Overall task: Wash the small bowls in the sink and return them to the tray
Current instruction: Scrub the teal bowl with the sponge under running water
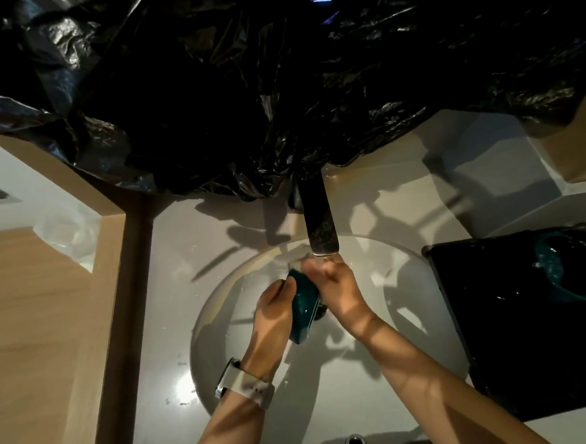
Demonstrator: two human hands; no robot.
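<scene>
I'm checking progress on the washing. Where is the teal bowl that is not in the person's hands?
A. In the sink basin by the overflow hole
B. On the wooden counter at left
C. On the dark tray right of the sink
C: the second teal bowl sits on the dark tray right of the sink.

White counter (170, 250), black tray (533, 361) on it

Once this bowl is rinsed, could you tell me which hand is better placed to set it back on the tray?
The right hand. The black tray lies right of the sink, on that hand's side, while the left hand grips the teal bowl farther away.
</scene>
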